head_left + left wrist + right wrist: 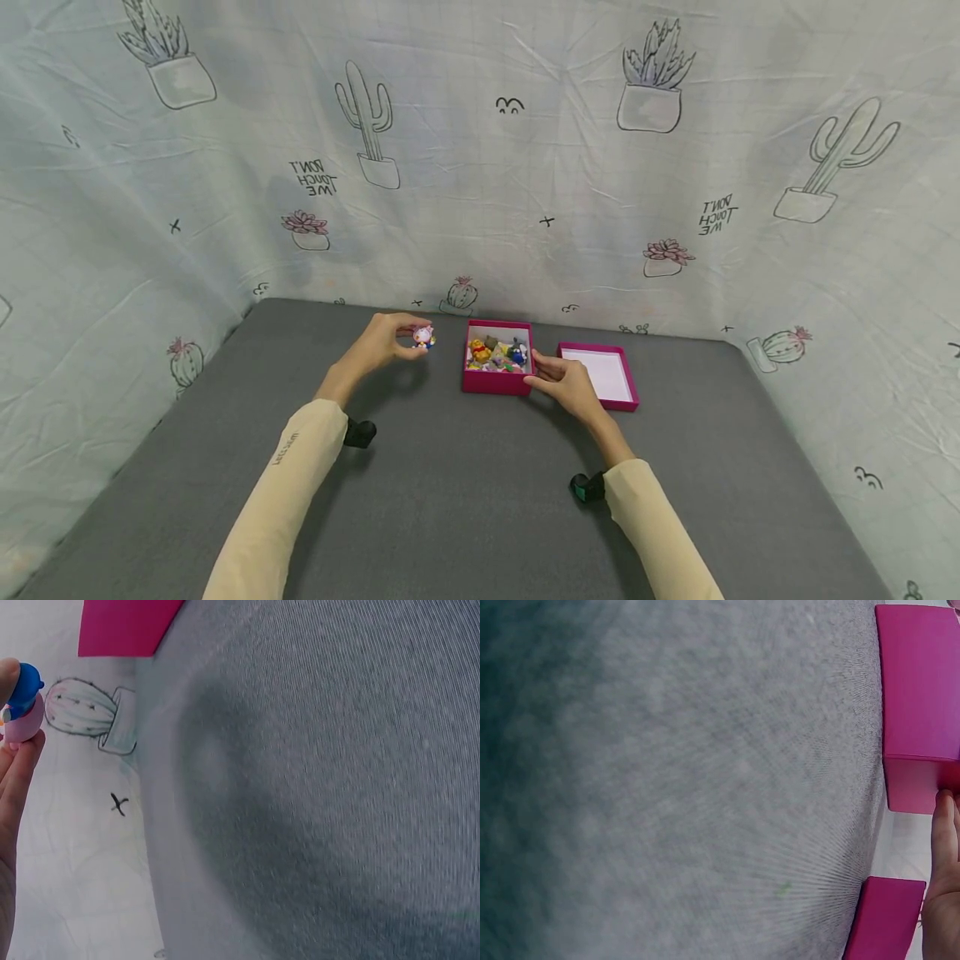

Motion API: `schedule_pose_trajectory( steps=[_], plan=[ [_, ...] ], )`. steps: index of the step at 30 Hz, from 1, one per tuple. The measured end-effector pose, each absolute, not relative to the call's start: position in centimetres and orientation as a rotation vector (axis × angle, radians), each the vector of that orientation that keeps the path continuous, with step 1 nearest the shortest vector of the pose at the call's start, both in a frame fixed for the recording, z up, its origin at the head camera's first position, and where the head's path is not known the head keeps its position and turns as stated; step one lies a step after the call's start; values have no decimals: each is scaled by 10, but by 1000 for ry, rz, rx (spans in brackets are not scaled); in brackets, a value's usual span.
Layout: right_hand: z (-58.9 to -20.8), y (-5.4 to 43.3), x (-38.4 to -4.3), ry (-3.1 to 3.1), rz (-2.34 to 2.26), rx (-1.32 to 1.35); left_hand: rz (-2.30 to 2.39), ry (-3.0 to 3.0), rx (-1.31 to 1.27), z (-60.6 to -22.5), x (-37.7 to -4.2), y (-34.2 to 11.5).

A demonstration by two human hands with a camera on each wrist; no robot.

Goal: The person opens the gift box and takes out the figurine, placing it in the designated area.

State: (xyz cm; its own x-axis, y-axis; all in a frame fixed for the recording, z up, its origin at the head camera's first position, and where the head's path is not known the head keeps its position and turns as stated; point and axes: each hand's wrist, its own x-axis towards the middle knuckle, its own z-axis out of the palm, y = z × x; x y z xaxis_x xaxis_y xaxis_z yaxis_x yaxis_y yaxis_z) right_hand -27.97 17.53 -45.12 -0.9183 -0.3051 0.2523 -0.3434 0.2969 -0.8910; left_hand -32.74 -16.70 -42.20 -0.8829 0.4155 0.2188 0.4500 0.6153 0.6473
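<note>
Between thumb and fingers, my left hand pinches a small toy figurine above the table, left of the box. The left wrist view shows the figurine's pink and blue parts at the left edge. A magenta box stands without its lid, holding several small figurines, among them a yellow bear figurine and a dark blue one. My right hand grips the box's right side near the front corner. In the right wrist view its fingers touch the box wall.
Just right of the box, the magenta lid lies with its white inside up, close behind the right hand. The grey table meets a cactus-print curtain at its back edge.
</note>
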Motion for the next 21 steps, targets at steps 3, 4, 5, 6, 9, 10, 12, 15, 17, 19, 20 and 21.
schedule_pose_trajectory(
  steps=[3,4,5,6,9,10,12,15,17,19,20,21],
  plan=[
    [-452,176,-280,-2499,1731,628,-1133,-2796,-722,-425,-328,-173],
    [-453,176,-281,-2500,1728,628,-1129,-2795,-724,-426,-328,-175],
    [-453,176,-281,-2501,1723,630,-1128,-2798,-721,-427,-328,-177],
    [-453,176,-281,-2502,1720,629,-1132,-2797,-723,-428,-329,-180],
    [-453,176,-282,-2503,1721,623,-1139,-2793,-729,-429,-330,-186],
    [-453,176,-281,-2505,1723,617,-1148,-2795,-722,-429,-330,-188],
    [-453,176,-281,-2506,1728,611,-1161,-2801,-705,-430,-330,-192],
    [-452,176,-281,-2516,1724,607,-1183,-2802,-683,-433,-330,-197],
    [-452,176,-280,-2525,1715,611,-1192,-2803,-675,-437,-331,-201],
    [-451,176,-279,-2533,1709,609,-1201,-2802,-674,-440,-332,-204],
    [-451,176,-279,-2534,1708,611,-1198,-2804,-672,-442,-333,-206],
    [-451,175,-279,-2532,1710,612,-1185,-2808,-669,-443,-334,-207]
  ],
)
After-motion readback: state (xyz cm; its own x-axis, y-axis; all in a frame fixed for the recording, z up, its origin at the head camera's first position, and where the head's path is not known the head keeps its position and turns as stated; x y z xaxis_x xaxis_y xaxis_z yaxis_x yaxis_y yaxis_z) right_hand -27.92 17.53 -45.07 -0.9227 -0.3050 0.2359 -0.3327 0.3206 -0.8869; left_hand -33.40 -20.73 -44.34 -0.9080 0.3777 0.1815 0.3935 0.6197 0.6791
